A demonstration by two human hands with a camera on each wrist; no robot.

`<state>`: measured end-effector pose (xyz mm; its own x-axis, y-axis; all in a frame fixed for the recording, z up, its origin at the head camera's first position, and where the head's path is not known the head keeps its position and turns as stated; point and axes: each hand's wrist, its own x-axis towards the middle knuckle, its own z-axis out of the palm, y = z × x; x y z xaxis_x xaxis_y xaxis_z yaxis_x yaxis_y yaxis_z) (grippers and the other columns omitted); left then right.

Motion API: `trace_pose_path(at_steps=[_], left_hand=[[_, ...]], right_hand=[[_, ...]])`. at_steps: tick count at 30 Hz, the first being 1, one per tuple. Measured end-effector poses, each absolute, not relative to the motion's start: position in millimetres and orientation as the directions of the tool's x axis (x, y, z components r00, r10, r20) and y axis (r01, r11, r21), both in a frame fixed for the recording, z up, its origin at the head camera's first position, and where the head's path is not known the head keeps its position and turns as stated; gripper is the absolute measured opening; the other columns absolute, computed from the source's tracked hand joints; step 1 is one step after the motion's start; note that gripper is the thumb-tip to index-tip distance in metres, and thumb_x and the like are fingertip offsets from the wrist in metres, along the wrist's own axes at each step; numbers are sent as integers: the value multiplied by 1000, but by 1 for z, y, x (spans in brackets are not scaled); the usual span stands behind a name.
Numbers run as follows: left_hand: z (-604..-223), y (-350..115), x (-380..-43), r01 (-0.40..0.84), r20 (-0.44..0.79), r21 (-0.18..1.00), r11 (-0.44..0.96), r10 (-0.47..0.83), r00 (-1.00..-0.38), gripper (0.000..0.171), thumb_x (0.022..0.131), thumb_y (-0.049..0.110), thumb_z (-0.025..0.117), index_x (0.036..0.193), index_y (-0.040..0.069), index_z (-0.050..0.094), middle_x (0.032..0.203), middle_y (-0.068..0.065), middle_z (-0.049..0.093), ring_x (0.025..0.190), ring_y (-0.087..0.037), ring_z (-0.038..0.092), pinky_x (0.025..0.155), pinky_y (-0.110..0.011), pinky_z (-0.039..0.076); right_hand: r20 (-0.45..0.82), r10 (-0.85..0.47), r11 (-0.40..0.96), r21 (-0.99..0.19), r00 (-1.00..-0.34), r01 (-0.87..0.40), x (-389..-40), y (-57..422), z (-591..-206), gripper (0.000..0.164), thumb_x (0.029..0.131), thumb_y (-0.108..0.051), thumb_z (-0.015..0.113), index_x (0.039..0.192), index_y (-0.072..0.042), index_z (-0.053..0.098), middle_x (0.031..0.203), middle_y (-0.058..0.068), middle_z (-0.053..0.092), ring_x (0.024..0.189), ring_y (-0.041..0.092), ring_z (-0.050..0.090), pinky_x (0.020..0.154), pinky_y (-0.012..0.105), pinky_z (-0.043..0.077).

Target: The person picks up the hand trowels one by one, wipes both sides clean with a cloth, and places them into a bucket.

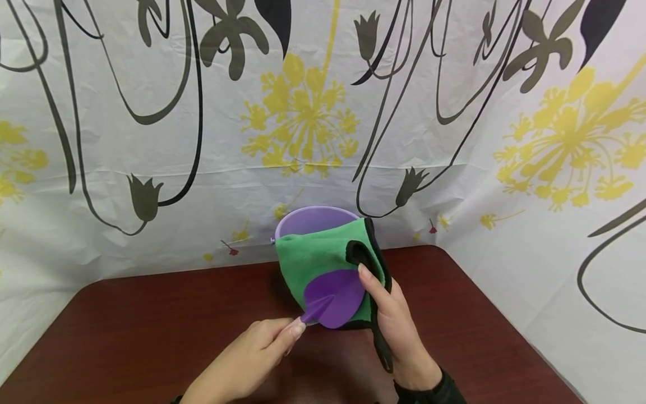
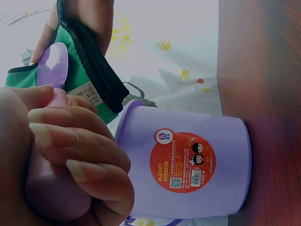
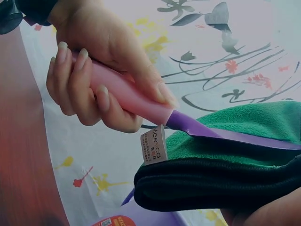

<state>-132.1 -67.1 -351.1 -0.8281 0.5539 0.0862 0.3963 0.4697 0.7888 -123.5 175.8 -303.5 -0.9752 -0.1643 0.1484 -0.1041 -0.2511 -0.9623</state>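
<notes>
My left hand grips the pink handle of a small purple shovel, fingers curled round it and thumb near the blade. The blade lies against a folded green cloth with black edging and a white label. My right hand holds this cloth from the right, its thumb in front by the blade's edge and its other fingers mostly hidden behind. Just beyond the cloth stands a light purple bucket, partly covered by it in the head view; a round red sticker shows on its side.
The bucket stands on a dark red-brown table, near its back edge. A white sheet printed with yellow flowers and grey stems hangs behind the table and along its right side.
</notes>
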Motion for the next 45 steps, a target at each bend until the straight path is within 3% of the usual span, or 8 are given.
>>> trace_pose_path(at_steps=[6, 12, 22, 28, 31, 40, 45], left_hand=[[-351, -68, -132, 402, 95, 784, 473, 548, -831, 48, 107, 53, 37, 73, 21, 48, 60, 12, 38, 55, 2, 33, 51, -21, 36], [-351, -67, -132, 403, 101, 759, 511, 519, -849, 48, 105, 56, 38, 72, 23, 47, 60, 12, 35, 54, 2, 30, 51, -21, 33], [-353, -63, -131, 409, 86, 700, 585, 499, -862, 49, 104, 62, 36, 72, 27, 47, 60, 13, 33, 55, 1, 29, 52, -21, 32], [-358, -60, -131, 434, 112, 651, 623, 486, -867, 46, 103, 64, 35, 74, 30, 48, 63, 15, 30, 57, 1, 33, 55, -22, 35], [-358, -60, -130, 434, 115, 646, 628, 482, -869, 45, 102, 65, 36, 75, 31, 48, 64, 15, 30, 58, 2, 34, 56, -23, 36], [-357, -60, -129, 430, 125, 627, 649, 462, -878, 48, 102, 66, 36, 71, 30, 46, 62, 16, 30, 56, 2, 31, 53, -21, 32], [-357, -60, -128, 430, 118, 631, 646, 467, -876, 48, 101, 66, 36, 72, 30, 47, 61, 16, 30, 55, 1, 31, 52, -22, 32]], right_hand=[[139, -98, -225, -968, -986, -114, -121, 173, -301, 39, 107, -35, 48, 135, -8, 49, 104, -3, 65, 92, 8, 65, 84, 28, 57], [117, 9, -162, -980, -993, -117, -118, 170, -298, 39, 104, -36, 54, 135, -12, 54, 116, 0, 65, 104, 10, 64, 91, 27, 54], [168, 46, -140, -975, -985, -173, -116, 180, -295, 39, 106, -37, 50, 137, -13, 53, 124, -2, 64, 112, 9, 63, 94, 26, 53], [218, 102, -139, -963, -971, -231, -117, 182, -294, 28, 106, -32, 52, 122, -11, 62, 111, -5, 64, 105, 6, 60, 94, 24, 50], [218, 119, -133, -963, -969, -233, -117, 182, -293, 32, 106, -34, 52, 125, -10, 61, 112, -4, 64, 105, 7, 61, 94, 24, 51], [249, 91, -349, -899, -964, -265, -113, 185, -289, 41, 108, -36, 47, 136, -7, 49, 115, -4, 62, 105, 7, 62, 93, 25, 53], [269, 70, -364, -890, -961, -276, -112, 187, -289, 44, 109, -36, 43, 144, -10, 44, 124, -5, 60, 112, 6, 61, 97, 25, 52]])
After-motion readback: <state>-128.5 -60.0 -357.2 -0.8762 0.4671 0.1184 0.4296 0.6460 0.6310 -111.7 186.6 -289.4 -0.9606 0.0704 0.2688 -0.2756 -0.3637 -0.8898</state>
